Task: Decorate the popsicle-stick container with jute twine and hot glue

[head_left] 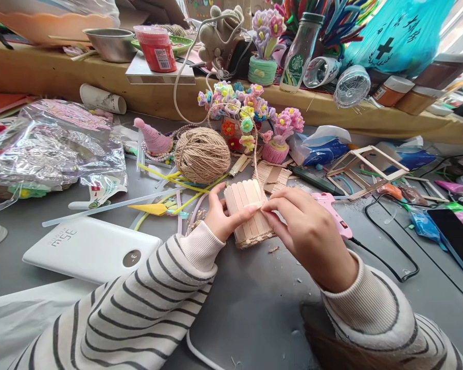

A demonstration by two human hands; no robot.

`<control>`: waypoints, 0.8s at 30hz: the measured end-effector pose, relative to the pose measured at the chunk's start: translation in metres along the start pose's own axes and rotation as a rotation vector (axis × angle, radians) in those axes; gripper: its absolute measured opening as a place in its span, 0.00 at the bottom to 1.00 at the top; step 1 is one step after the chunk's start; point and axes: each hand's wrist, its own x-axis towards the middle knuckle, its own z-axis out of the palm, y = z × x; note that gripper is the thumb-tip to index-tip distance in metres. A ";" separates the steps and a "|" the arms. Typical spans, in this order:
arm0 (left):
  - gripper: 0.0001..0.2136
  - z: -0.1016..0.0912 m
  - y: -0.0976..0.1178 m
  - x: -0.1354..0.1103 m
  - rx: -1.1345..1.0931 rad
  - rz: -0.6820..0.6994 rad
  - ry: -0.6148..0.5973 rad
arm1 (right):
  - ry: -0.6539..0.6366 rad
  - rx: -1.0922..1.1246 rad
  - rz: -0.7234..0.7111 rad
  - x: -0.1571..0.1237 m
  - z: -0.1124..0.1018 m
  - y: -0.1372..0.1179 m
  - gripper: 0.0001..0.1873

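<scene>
- Fingers (272, 205) of the right hand (312, 236) pinch a twine strand (255, 154) against the craft-stick pot (247, 210), at its 3 o'clock edge.
- Left hand (219, 218) clasps the pot at 9 o'clock, its sticks running toward 12.

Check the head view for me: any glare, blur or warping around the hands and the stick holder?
Head view: even daylight, left hand, right hand and stick holder sharp, shadows soft; glare on the crinkled plastic bag at frame left; wide-angle bowing curves the wooden shelf edge and stretches the striped sleeves.
</scene>
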 end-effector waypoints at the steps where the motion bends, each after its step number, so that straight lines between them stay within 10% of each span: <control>1: 0.44 0.000 -0.001 0.001 -0.006 -0.007 0.000 | -0.006 0.003 -0.001 0.000 0.000 0.000 0.10; 24: 0.44 -0.004 -0.003 0.005 0.021 -0.123 -0.053 | -0.045 -0.003 -0.043 0.001 -0.005 0.002 0.10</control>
